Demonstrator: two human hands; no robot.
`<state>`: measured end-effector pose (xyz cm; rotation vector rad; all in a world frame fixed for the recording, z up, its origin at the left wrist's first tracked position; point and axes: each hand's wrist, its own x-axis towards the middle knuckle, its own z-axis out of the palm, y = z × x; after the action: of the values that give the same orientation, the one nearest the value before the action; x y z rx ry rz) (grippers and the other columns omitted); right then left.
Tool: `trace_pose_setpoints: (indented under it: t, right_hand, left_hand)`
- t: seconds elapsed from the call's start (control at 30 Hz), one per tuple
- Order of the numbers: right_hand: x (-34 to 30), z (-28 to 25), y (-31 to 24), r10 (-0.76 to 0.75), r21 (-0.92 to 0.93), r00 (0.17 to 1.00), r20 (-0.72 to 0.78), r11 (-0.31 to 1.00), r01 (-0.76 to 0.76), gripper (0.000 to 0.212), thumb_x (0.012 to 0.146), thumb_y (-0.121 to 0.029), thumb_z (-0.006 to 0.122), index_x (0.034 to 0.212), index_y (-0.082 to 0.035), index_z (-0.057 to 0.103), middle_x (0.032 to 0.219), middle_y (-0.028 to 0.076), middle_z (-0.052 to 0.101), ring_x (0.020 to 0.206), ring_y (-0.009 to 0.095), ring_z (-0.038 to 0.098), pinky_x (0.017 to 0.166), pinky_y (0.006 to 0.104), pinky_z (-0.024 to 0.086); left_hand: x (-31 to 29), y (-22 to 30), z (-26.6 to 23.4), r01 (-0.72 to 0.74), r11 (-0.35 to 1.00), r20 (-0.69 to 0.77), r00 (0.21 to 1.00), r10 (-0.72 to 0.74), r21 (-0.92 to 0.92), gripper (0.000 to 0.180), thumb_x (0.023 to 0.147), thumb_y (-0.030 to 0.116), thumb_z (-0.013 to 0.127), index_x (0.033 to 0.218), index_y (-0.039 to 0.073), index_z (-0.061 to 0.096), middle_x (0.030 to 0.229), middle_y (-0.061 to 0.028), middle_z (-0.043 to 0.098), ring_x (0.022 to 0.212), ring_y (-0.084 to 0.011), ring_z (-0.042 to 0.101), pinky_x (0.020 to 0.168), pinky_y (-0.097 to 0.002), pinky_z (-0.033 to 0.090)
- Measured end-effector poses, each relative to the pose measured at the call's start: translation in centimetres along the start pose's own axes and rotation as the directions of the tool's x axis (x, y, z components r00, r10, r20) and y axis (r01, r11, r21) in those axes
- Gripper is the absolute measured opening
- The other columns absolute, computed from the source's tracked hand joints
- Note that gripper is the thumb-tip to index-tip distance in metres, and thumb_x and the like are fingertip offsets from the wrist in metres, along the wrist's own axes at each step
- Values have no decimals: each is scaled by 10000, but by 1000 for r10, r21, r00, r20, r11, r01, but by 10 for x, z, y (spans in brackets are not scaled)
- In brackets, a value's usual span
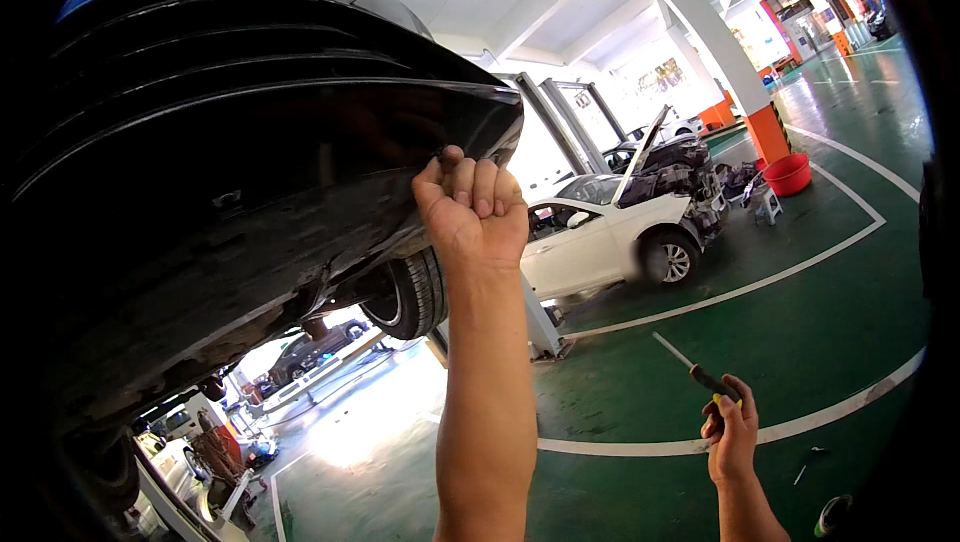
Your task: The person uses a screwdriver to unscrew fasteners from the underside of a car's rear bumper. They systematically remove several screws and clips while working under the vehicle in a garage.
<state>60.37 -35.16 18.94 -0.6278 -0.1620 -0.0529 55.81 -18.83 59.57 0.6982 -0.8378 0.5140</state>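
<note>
My left hand (474, 204) is raised to the lower corner of a black car bumper (330, 127), palm toward me. Its fingers are curled and the thumb presses against the index finger at the underside of the bumper. Whatever is pinched there is too small or too hidden to make out. Low on the right, my right hand (735, 432) is closed around a screwdriver (716, 383) with a dark and yellow handle. The metal shaft points up and to the left, well apart from the car.
The black car hangs overhead, with a front tyre (410, 294) behind the bumper. A white car (610, 242) with its hood raised stands beyond a lift post (541, 317). A red tub (788, 175) sits by an orange-based pillar (766, 132). Small items (803, 469) lie on the green floor.
</note>
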Motion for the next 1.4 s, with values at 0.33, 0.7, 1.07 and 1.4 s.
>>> trace_pose_setpoints:
  t: [0.33,0.7,1.07,1.4]
  right_hand:
    - [-50,19,2,20,-37,1000,5,999,-20,378,997,-149,589,1347,-15,532,842,96,657,573,74,571,499,205,478]
    - [-88,23,-3,-82,-36,996,-44,996,80,374,993,-131,577,1336,8,520,834,102,644,552,81,559,490,206,470]
    - [-107,31,-11,-138,-49,984,-116,990,133,436,972,-220,602,1360,-34,530,783,55,611,537,66,503,471,208,396]
    - [-141,158,-24,-589,169,724,359,804,571,479,988,-184,591,1413,-1,464,1069,141,613,714,121,641,551,236,518]
  left_hand:
    - [-2,20,14,50,978,-251,968,2,202,141,981,182,584,967,42,590,534,51,305,445,-85,264,414,-252,200]
    - [8,38,-18,133,988,-99,985,-140,-73,201,968,169,501,809,93,599,497,51,290,417,-99,240,419,-262,188]
    - [-137,-6,-105,363,930,-374,857,-354,-47,399,1024,401,448,757,118,532,542,18,292,476,-150,303,471,-295,267]
    - [-280,131,-173,424,902,-694,675,-251,87,371,1036,390,572,799,108,524,665,-18,466,538,-151,388,467,-304,288]
